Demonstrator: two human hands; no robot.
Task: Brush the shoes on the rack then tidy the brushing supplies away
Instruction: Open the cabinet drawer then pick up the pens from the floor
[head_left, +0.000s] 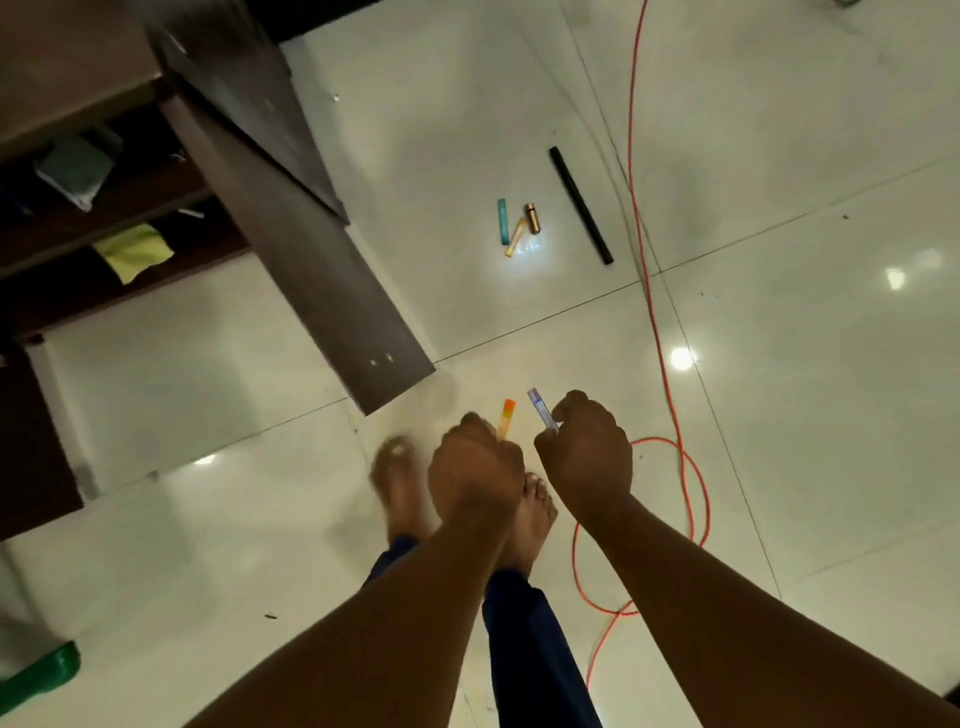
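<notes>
Left hand: I see my left hand (475, 467) curled into a fist around an orange-tipped brush (506, 418), whose end sticks out past the knuckles.
Right hand: my right hand (584, 457) is closed around a blue-and-clear brush (541, 409), gripping it between thumb and curled fingers, the tip pointing up and away.
Both hands: side by side above the floor (779, 364), just apart, over my bare feet (530, 512).
Rack: the dark wooden rack (291, 234) stands toward the floor's left edge; a yellow cloth (134, 252) lies on one shelf. I cannot make out shoes on it.
Loose items: near the middle of the floor lie a teal stick (502, 222), a small yellow stick (515, 238), a copper tube (532, 219) and, just right of them, a long black bar (581, 205).
Cable: an orange cable (655, 322) runs down the right side of the floor and loops beside my right forearm.
Corner: a green object (44, 675) sits at the lower-left edge.
</notes>
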